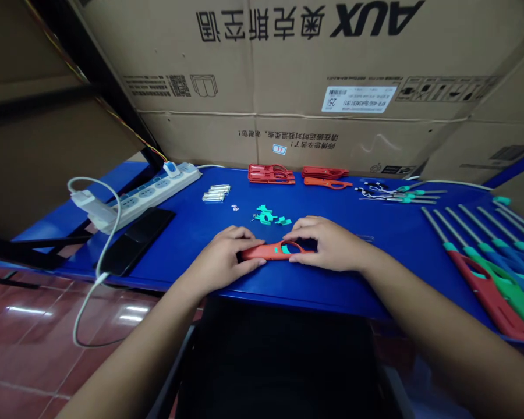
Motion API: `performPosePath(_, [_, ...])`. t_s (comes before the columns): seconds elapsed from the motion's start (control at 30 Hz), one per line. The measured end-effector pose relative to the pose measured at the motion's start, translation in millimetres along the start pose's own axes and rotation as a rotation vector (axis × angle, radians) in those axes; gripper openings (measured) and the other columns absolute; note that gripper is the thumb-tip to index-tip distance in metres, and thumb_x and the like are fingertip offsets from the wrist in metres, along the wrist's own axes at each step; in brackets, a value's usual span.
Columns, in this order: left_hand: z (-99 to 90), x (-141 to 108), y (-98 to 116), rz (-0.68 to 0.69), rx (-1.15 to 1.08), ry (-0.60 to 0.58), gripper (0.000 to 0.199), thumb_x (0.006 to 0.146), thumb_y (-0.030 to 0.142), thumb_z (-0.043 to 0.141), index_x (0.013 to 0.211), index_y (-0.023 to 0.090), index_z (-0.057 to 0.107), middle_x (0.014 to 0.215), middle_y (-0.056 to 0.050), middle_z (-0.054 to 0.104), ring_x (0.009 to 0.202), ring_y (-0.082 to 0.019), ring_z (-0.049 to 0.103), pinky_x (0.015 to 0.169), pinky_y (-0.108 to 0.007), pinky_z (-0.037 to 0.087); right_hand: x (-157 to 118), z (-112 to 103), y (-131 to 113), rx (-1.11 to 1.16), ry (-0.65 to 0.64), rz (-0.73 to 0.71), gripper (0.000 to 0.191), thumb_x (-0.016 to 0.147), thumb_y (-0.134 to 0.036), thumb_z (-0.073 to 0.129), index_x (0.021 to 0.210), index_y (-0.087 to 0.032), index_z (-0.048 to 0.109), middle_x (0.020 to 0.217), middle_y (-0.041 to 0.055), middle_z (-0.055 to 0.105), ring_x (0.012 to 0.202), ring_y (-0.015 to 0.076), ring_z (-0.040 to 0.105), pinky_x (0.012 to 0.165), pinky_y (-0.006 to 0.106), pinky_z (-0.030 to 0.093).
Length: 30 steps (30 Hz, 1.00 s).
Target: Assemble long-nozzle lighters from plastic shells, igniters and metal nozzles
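Observation:
An orange lighter body with a trigger loop and teal inserts lies along the near edge of the blue table. Around its left end, my left hand is closed, thumb in front and fingers behind. My right hand pinches the loop end on the right. Just beyond the hands are small teal plastic parts and tiny springs. Farther back sit red handle shells, more red shells and an orange shell. Silver cylinders lie in a small group to the left.
Finished-looking long-necked lighters in red, green and blue lie at the right. Metal rods with wires rest at the back right. A black phone and a white power strip with cables occupy the left. A cardboard wall stands behind.

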<state>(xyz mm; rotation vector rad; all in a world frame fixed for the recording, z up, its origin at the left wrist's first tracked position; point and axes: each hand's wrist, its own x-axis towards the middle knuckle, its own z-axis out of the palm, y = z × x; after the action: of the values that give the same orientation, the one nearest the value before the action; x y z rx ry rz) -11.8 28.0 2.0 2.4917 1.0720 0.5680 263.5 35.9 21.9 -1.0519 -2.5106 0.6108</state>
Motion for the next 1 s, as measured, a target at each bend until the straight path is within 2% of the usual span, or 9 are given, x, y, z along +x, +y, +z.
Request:
performPosePath(0.27, [0.8, 0.2, 0.8, 0.018, 0.082, -0.042, 0.042, 0.094, 0.043, 0.063, 0.128, 0.020, 0.067, 0.109, -0.009, 0.063, 0.100, -0.022, 0.059, 0.095, -0.041, 0.049, -4.5, 5.4, 2.9, -0.027, 0.010, 0.016, 0.036, 0.085, -0.038, 0.071, 0.118, -0.024, 0.072, 0.106, 0.0061, 0.071, 0.096, 0.0205, 0.065, 0.086, 0.035, 0.051])
performPosePath(0.5, [1.9, -1.1, 3.4, 0.085, 0.174, -0.002, 0.044, 0.095, 0.041, 0.061, 0.130, 0.013, 0.064, 0.111, -0.012, 0.066, 0.100, -0.024, 0.061, 0.092, -0.041, 0.052, -3.5, 7.9, 2.4, -0.085, 0.002, -0.027, 0.036, 0.087, -0.034, 0.065, 0.120, -0.021, 0.070, 0.116, 0.0082, 0.071, 0.107, 0.0232, 0.064, 0.094, 0.037, 0.050])
performPosePath(0.77, [1.8, 0.6, 2.7, 0.118, 0.143, 0.015, 0.043, 0.093, 0.033, 0.062, 0.132, 0.014, 0.063, 0.113, -0.012, 0.067, 0.102, -0.024, 0.063, 0.093, -0.040, 0.054, -0.2, 7.5, 3.8, -0.158, 0.021, -0.081, 0.037, 0.082, -0.028, 0.063, 0.118, -0.018, 0.071, 0.115, 0.0087, 0.074, 0.102, 0.0248, 0.068, 0.091, 0.038, 0.052])
performPosePath(1.0, [2.5, 1.2, -0.3, 0.111, 0.055, 0.016, 0.044, 0.091, 0.030, 0.065, 0.133, 0.015, 0.062, 0.115, -0.011, 0.068, 0.104, -0.022, 0.064, 0.094, -0.039, 0.053, -1.6, 6.3, 7.1, -0.143, 0.021, -0.098, 0.035, 0.086, -0.028, 0.061, 0.119, -0.019, 0.071, 0.117, 0.0071, 0.074, 0.103, 0.0233, 0.068, 0.091, 0.037, 0.051])
